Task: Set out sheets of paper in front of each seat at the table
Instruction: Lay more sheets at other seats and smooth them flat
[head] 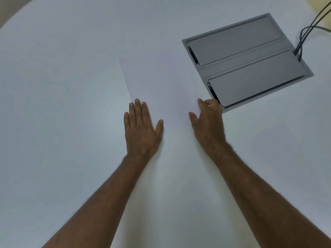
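Note:
A white sheet of paper (159, 86) lies flat on the white table (53, 86), hard to tell apart from it. My left hand (141, 129) rests flat, fingers spread, on the sheet's near left corner. My right hand (207, 120) touches the sheet's near right edge, thumb on top and fingers curled at the corner. Whether those fingers pinch the paper is not clear.
A grey cable box (247, 59) with two closed flaps is set into the table at the right, just beyond my right hand. Black cables (304, 33) run out of its far right corner. The table's rounded edge curves along the far left.

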The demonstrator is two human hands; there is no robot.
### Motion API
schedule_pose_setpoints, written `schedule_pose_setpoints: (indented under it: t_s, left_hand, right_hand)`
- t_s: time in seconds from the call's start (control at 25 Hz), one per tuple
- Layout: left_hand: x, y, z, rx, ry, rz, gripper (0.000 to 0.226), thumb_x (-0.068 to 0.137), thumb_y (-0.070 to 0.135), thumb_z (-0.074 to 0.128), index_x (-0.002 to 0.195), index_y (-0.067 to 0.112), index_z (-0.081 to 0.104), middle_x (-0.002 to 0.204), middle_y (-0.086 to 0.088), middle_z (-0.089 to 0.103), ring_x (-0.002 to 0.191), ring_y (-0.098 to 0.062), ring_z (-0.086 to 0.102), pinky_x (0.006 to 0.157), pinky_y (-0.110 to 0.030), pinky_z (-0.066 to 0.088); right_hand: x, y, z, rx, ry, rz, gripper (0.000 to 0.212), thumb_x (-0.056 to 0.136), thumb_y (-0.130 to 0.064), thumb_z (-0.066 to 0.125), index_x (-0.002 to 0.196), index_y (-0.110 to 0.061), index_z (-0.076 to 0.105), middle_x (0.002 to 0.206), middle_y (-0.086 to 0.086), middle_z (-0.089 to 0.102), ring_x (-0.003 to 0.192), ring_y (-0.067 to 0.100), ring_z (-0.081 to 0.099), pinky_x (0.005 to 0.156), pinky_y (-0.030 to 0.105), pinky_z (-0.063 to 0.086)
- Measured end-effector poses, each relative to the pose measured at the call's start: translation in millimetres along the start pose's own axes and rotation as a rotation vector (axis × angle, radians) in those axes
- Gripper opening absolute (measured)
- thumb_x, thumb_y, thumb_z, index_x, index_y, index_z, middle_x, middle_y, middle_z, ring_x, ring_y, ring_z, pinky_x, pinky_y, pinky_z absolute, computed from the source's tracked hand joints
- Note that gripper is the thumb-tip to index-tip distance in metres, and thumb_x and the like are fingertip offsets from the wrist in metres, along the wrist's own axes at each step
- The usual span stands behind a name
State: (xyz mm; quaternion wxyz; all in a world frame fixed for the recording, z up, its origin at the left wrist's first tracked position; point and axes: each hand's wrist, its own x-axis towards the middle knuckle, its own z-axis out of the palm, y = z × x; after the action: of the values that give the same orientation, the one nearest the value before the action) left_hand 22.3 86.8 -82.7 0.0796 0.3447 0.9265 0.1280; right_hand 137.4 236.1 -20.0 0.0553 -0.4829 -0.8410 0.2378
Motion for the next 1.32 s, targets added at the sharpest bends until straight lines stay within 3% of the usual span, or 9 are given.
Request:
schedule_pose_setpoints:
  t_s: [0.24, 0.4, 0.48, 0.68, 0.76, 0.96, 1.08, 1.16, 1.32]
  left_hand:
    - [0, -5, 1, 0.004, 0.021, 0.004, 0.078, 0.104, 0.053, 0.031, 0.162, 0.003, 0.018, 0.172, -0.017, 0.013, 0.16, -0.033, 0.008, 0.129, -0.05, 0.007]
    - [0, -3, 2, -0.006, 0.004, 0.006, 0.078, 0.104, 0.053, 0.03, 0.163, 0.004, 0.016, 0.173, -0.016, 0.01, 0.16, -0.033, 0.006, 0.129, -0.05, 0.005]
    - [0, -2, 2, -0.029, 0.001, 0.008, 0.078, 0.104, 0.053, 0.031, 0.163, 0.005, 0.014, 0.173, -0.015, 0.009, 0.16, -0.031, 0.005, 0.129, -0.049, 0.004]
    - [0, -4, -11, -0.323, -0.003, -0.052, 0.081, 0.104, 0.053, 0.036, 0.165, 0.011, 0.003, 0.174, -0.006, -0.002, 0.161, -0.019, -0.003, 0.128, -0.034, -0.005]
    - [0, -10, -26, -0.601, -0.007, -0.121, 0.078, 0.106, 0.046, 0.044, 0.165, 0.015, 0.003, 0.175, 0.0, -0.002, 0.16, -0.011, -0.001, 0.127, -0.027, -0.001]
    - [12, -26, -73, -1.107, -0.018, -0.445, 0.058, 0.105, 0.036, 0.056, 0.158, 0.022, 0.037, 0.16, 0.007, 0.043, 0.131, 0.002, 0.047, 0.116, -0.026, 0.036]
    - [21, -54, -97, -1.307, -0.064, -0.53, 0.024, 0.103, 0.027, 0.061, 0.123, 0.019, 0.072, 0.124, 0.002, 0.074, 0.1, -0.009, 0.066, 0.091, -0.03, 0.051]
    - [20, -77, -111, -1.399, -0.157, -0.53, 0.016, 0.102, 0.023, 0.063, 0.105, 0.018, 0.078, 0.105, 0.001, 0.079, 0.093, -0.016, 0.069, 0.084, -0.031, 0.053]
    - [17, -128, -134, -1.386, -0.207, -0.515, 0.016, 0.102, 0.016, 0.062, 0.106, 0.01, 0.077, 0.096, -0.001, 0.081, 0.085, -0.014, 0.076, 0.076, -0.027, 0.061]
  right_hand:
    - [2, -3, 2, 0.115, 0.063, 0.002, 0.036, 0.097, -0.018, 0.067, 0.132, -0.012, 0.06, 0.131, 0.007, 0.057, 0.124, 0.024, 0.049, 0.095, 0.037, 0.05]
    - [15, -3, -5, 0.337, 0.032, 0.151, 0.021, 0.099, -0.013, 0.062, 0.12, -0.014, 0.059, 0.101, -0.006, 0.063, 0.082, 0.009, 0.062, 0.06, 0.008, 0.042]
    - [20, -1, -7, 0.394, 0.031, 0.187, 0.019, 0.099, -0.011, 0.059, 0.118, -0.014, 0.062, 0.099, -0.005, 0.066, 0.074, -0.002, 0.06, 0.054, 0.004, 0.04]
    - [18, 8, -12, 0.655, 0.002, 0.291, 0.02, 0.095, -0.014, 0.063, 0.113, -0.021, 0.068, 0.099, -0.002, 0.076, 0.091, 0.018, 0.073, 0.072, 0.036, 0.062]
    - [12, 8, -17, 0.748, -0.02, 0.319, 0.021, 0.095, -0.013, 0.064, 0.114, -0.021, 0.068, 0.099, -0.006, 0.075, 0.094, 0.017, 0.073, 0.07, 0.034, 0.063]
    - [-21, -6, -18, 0.901, -0.016, 0.372, 0.02, 0.098, -0.011, 0.064, 0.113, -0.022, 0.068, 0.101, -0.004, 0.076, 0.086, 0.007, 0.073, 0.066, 0.025, 0.06]
    - [-49, -25, -8, 0.986, -0.002, 0.43, 0.02, 0.097, -0.011, 0.066, 0.104, -0.029, 0.068, 0.103, -0.004, 0.078, 0.092, 0.01, 0.074, 0.076, 0.031, 0.061]
    - [-71, -44, 2, 1.059, 0.0, 0.469, 0.021, 0.097, -0.009, 0.066, 0.106, -0.028, 0.068, 0.104, -0.004, 0.079, 0.094, 0.011, 0.075, 0.081, 0.032, 0.061]
    - [-115, -90, 29, 1.179, -0.037, 0.501, 0.024, 0.096, -0.002, 0.065, 0.109, -0.021, 0.066, 0.098, -0.003, 0.08, 0.089, 0.013, 0.075, 0.082, 0.033, 0.059]
